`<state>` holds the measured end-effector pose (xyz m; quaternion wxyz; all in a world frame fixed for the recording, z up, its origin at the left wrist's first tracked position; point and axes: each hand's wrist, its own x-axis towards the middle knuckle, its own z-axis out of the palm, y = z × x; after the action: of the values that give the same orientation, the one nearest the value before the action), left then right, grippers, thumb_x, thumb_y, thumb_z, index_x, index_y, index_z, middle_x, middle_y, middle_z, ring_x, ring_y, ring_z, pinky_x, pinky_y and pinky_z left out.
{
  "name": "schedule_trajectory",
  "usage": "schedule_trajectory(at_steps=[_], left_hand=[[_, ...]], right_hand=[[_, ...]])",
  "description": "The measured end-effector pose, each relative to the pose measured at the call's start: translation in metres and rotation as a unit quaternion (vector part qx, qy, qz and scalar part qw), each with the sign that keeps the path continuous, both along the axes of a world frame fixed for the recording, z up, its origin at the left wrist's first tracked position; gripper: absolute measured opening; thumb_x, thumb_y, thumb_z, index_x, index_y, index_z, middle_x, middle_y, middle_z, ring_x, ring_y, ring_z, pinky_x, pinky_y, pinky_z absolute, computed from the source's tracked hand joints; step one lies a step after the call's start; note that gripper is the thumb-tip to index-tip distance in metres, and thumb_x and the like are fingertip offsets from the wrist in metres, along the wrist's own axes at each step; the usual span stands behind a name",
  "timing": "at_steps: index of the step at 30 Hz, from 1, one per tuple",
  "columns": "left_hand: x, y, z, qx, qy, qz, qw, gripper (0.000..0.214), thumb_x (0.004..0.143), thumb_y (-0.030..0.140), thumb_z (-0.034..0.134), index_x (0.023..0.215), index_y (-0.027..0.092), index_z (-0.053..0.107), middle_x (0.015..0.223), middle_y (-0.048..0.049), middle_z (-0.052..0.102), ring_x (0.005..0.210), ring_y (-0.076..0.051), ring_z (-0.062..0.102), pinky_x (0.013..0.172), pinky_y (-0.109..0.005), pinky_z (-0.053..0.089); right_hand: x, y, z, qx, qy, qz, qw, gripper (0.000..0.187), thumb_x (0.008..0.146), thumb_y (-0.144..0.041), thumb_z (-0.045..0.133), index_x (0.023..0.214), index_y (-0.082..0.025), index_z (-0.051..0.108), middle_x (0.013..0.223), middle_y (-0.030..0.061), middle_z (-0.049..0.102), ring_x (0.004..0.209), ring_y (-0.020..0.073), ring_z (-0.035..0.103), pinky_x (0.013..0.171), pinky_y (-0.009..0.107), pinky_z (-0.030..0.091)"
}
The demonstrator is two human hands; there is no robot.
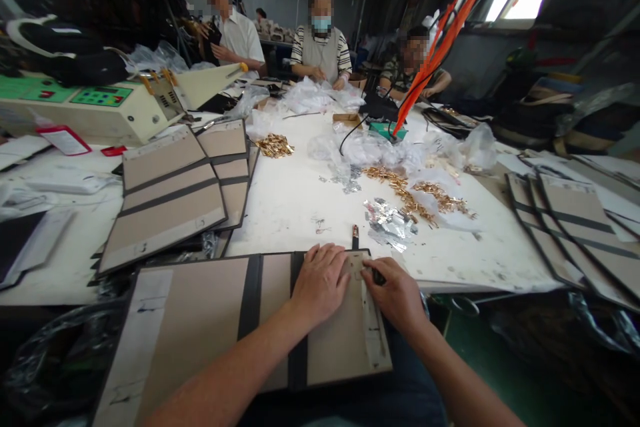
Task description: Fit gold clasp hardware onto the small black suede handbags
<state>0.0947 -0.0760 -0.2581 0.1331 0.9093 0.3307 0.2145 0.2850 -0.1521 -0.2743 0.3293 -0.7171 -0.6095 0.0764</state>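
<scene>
An open folder cover [205, 320] with beige board panels and dark fold strips rests on my lap, its far edge against the table. My left hand [321, 282] lies on its right part, palm down, with the fingers laid out on the board. At the right edge my right hand [397, 290] is closed, thumb and forefinger around a small dark object whose kind I cannot make out. Beside it runs a whitish strip [371, 330] along the panel's edge. A dark tab with a metal tip [355, 236] sticks out beyond the far edge.
Gold-coloured metal pieces [395, 183] and silver plates [387, 221] lie scattered on the white table [290, 203]. More covers are stacked at left [170, 193] and right [575, 213]. A beige machine [145, 107] stands at left; an orange strap [440, 47] hangs down. Several people work beyond.
</scene>
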Motion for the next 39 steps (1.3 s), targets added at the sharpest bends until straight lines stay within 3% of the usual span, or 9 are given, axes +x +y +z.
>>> schedule_trajectory(at_steps=[3, 11, 17, 23, 29, 33, 39], left_hand=[[0.006, 0.013, 0.002, -0.025, -0.011, -0.008, 1.000, 0.036, 0.096, 0.032, 0.066, 0.131, 0.025, 0.064, 0.133, -0.0073, 0.066, 0.123, -0.027, 0.057, 0.106, -0.045, 0.043], [0.008, 0.018, -0.004, -0.011, -0.029, -0.012, 0.999, 0.014, 0.096, 0.028, 0.067, 0.107, 0.028, 0.078, 0.119, -0.0045, 0.070, 0.111, -0.025, 0.060, 0.091, -0.042, 0.048], [0.008, 0.020, -0.007, 0.041, -0.024, -0.045, 0.998, 0.021, 0.101, 0.028, 0.060, 0.117, 0.028, 0.074, 0.125, -0.0039, 0.071, 0.107, -0.024, 0.060, 0.086, -0.041, 0.046], [0.014, 0.028, -0.002, 0.011, -0.012, -0.027, 1.000, 0.021, 0.104, 0.030, 0.057, 0.113, 0.028, 0.075, 0.117, -0.0007, 0.075, 0.107, -0.023, 0.060, 0.085, -0.043, 0.043], [0.016, 0.018, 0.007, 0.029, -0.006, 0.008, 1.000, 0.013, 0.099, 0.029, 0.064, 0.106, 0.028, 0.076, 0.110, -0.0018, 0.072, 0.107, -0.025, 0.057, 0.087, -0.045, 0.042], [0.015, 0.006, 0.001, 0.049, 0.000, 0.033, 0.998, 0.014, 0.100, 0.028, 0.062, 0.102, 0.023, 0.075, 0.105, -0.0036, 0.074, 0.102, -0.025, 0.059, 0.086, -0.045, 0.045], [0.011, -0.028, -0.021, 0.085, -0.008, 0.051, 0.995, 0.037, 0.101, 0.022, 0.055, 0.137, 0.014, 0.061, 0.144, -0.0097, 0.064, 0.132, -0.030, 0.053, 0.110, -0.049, 0.042]], right_hand=[[0.000, 0.006, 0.005, -0.008, 0.011, -0.011, 1.000, 0.018, 0.095, -0.031, 0.065, 0.105, -0.027, 0.078, 0.099, 0.0037, 0.074, 0.090, 0.0208, 0.071, 0.087, 0.031, 0.054], [-0.002, 0.003, 0.014, -0.028, -0.096, -0.013, 0.995, 0.016, 0.095, -0.030, 0.063, 0.096, -0.029, 0.080, 0.088, 0.0013, 0.073, 0.081, 0.0178, 0.071, 0.069, 0.026, 0.044], [-0.002, 0.005, 0.018, -0.046, -0.121, -0.025, 0.991, 0.017, 0.095, -0.033, 0.063, 0.099, -0.031, 0.080, 0.090, 0.0001, 0.074, 0.082, 0.0171, 0.071, 0.066, 0.025, 0.040], [0.001, 0.020, 0.023, -0.089, -0.077, -0.031, 0.993, 0.018, 0.096, -0.037, 0.064, 0.100, -0.033, 0.080, 0.094, -0.0012, 0.074, 0.087, 0.0183, 0.071, 0.071, 0.026, 0.045], [0.001, 0.006, 0.012, -0.072, -0.069, -0.020, 0.995, 0.026, 0.098, -0.038, 0.059, 0.114, -0.033, 0.079, 0.101, 0.0006, 0.073, 0.083, 0.0162, 0.071, 0.069, 0.025, 0.046], [0.000, 0.004, 0.012, -0.076, -0.097, -0.021, 0.992, 0.026, 0.099, -0.040, 0.058, 0.114, -0.034, 0.079, 0.108, 0.0010, 0.071, 0.080, 0.0159, 0.071, 0.065, 0.026, 0.045], [0.002, 0.005, 0.013, -0.072, -0.122, 0.010, 0.990, 0.026, 0.100, -0.034, 0.057, 0.117, -0.033, 0.076, 0.109, 0.0020, 0.069, 0.079, 0.0162, 0.070, 0.063, 0.026, 0.042]])
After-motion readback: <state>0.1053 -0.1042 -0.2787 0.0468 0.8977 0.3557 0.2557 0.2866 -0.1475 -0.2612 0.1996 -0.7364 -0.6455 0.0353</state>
